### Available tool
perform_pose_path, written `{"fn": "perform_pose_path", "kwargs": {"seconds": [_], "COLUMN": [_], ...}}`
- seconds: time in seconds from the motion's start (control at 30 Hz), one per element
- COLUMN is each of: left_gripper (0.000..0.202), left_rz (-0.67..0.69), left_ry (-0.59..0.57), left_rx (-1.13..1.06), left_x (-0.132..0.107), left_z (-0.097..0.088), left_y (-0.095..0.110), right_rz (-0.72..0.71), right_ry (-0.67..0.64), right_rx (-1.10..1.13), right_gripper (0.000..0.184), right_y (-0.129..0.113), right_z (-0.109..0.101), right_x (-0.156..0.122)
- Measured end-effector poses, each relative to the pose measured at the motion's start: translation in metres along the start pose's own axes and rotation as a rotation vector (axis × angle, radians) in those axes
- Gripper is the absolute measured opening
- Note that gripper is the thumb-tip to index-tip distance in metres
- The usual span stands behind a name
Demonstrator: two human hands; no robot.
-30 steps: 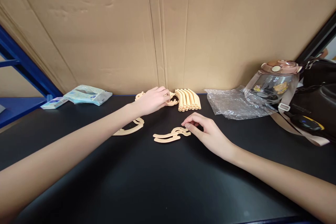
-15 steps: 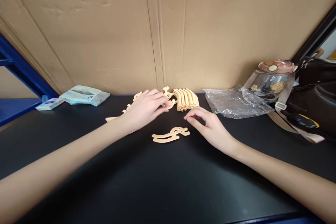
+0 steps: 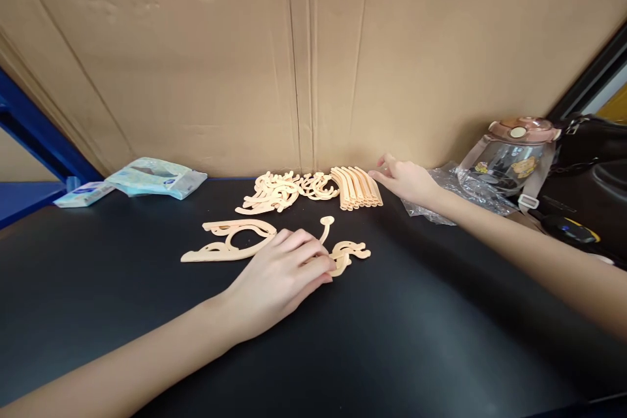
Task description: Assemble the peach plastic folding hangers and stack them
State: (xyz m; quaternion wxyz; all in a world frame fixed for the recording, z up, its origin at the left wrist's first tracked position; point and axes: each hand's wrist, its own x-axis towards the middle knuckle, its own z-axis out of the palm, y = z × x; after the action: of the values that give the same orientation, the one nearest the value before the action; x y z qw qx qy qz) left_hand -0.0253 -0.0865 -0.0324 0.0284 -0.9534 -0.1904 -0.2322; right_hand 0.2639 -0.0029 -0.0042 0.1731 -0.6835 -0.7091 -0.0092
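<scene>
My left hand (image 3: 291, 268) is low over the black table, its fingertips closed on a curved cream hanger piece (image 3: 344, 266). Beside it lie cream hanger arms (image 3: 360, 250), partly hidden by my fingers. A cream hook (image 3: 327, 225) sticks up behind that hand. To its left lies a folding hanger (image 3: 230, 241) with two arms joined at one end, partly covered by the hand. My right hand (image 3: 404, 179) is at the right end of a row of curved hanger arms (image 3: 355, 189), fingers a little apart and nothing visible in them.
Piles of loose cream hanger pieces (image 3: 274, 192) and curved hooks (image 3: 318, 186) lie by the cardboard wall (image 3: 220, 78). A blue-white tissue packet (image 3: 157, 176) is at the left. Right are a crumpled clear bag (image 3: 455, 192), a strapped bottle (image 3: 519, 157) and a black bag (image 3: 597, 176).
My left hand has come nearer and lower to the hanger arms, with a curved piece now at its fingertips. My right hand has moved back and right, beside the row of arms.
</scene>
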Motion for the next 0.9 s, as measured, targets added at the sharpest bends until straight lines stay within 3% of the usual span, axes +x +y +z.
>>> {"fn": "perform_pose_path", "kwargs": {"seconds": [0.2, 0.43, 0.63, 0.77, 0.9], "left_gripper": [0.013, 0.013, 0.011, 0.01, 0.034], "left_rz": [0.024, 0.013, 0.006, -0.003, -0.068], "left_ry": [0.015, 0.003, -0.027, -0.059, -0.081], "left_rx": [-0.048, -0.056, -0.116, -0.121, -0.119], "left_x": [-0.007, -0.009, -0.01, -0.01, -0.01], "left_z": [-0.001, 0.003, 0.005, 0.003, 0.003], "left_y": [-0.001, -0.002, -0.005, -0.002, -0.002], "right_rz": [0.01, 0.006, 0.018, 0.022, 0.02], "right_ry": [-0.189, -0.332, -0.321, -0.275, -0.198], "right_rx": [-0.072, -0.04, -0.05, -0.018, 0.049], "right_gripper": [0.051, 0.046, 0.033, 0.033, 0.037], "right_y": [-0.007, -0.012, -0.018, -0.017, -0.014], "right_z": [0.006, 0.002, -0.002, -0.003, -0.01], "right_x": [0.033, 0.038, 0.036, 0.037, 0.033]}}
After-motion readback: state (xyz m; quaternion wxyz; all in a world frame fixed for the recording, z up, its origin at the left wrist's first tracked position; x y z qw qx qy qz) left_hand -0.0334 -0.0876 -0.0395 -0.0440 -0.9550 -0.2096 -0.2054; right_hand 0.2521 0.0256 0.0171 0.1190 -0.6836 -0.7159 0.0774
